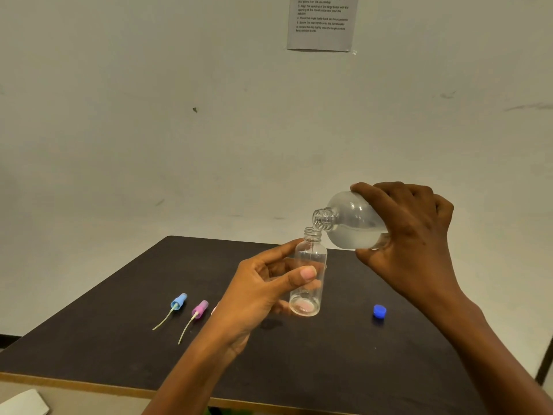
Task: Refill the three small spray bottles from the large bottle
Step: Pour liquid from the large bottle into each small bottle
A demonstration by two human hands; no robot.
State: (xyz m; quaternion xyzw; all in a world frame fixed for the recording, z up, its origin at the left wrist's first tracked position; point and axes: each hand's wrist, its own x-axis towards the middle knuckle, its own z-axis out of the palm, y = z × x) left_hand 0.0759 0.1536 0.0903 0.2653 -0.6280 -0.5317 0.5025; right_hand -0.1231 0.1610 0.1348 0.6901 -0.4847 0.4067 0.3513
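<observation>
In the head view, we saw the left hand [263, 295] raised above the dark table [119, 339], gripping a small clear bottle [308, 274]. The thumb lay across the front of the bottle and the fingers curled round behind it. The small bottle stood nearly upright with its threaded neck uncapped, and we could see through its walls to the fingers behind. We could not tell how much liquid lay in its base.

The right hand [413, 235] was clamped round the large bottle [356, 223], fingers over the top and thumb beneath. The bottle was tipped on its side with its neck pointing to the left. Clear liquid pooled along its lower side. Its open mouth sat just above the small bottle's mouth, almost touching the rim. The two hands were near each other but did not touch.

On the table to the left lay a blue spray head [178, 302] and, just beside it, a pink spray head [200, 308], each trailing a thin pale tube toward us. A sliver of something pale showed at the edge of the left hand, too hidden to name. To the right, well apart from the spray heads, a blue cap [379, 311] rested on the tabletop. A sheet of printed paper [323, 22] hung on the wall behind, its text too small to read.
</observation>
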